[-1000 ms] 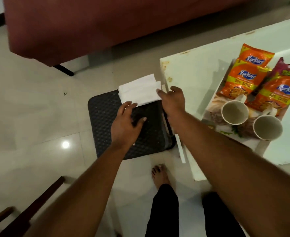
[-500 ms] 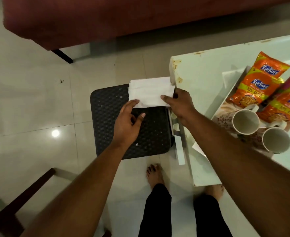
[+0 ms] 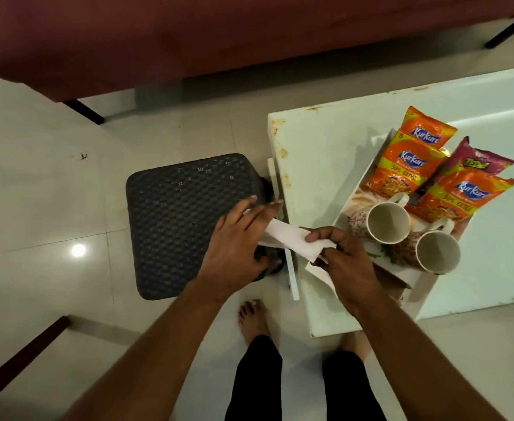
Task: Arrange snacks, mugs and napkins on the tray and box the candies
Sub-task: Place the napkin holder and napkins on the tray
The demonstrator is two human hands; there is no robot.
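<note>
A folded white napkin is held between both hands above the gap between a dark stool and the table. My left hand grips its left end, and my right hand pinches its right end. On the table, a white tray carries two empty cream mugs, one behind the other. Three orange Kurkure packets and one purple packet lie at the tray's far end. No candies or box are in view.
A dark woven stool stands on the tiled floor left of the pale table. A maroon sofa fills the top. A dark wooden chair part is at lower left. My bare feet stand below.
The napkin has been lifted off the stool's far edge and folded narrower. Both hands have carried it right and nearer, toward the tray corner.
</note>
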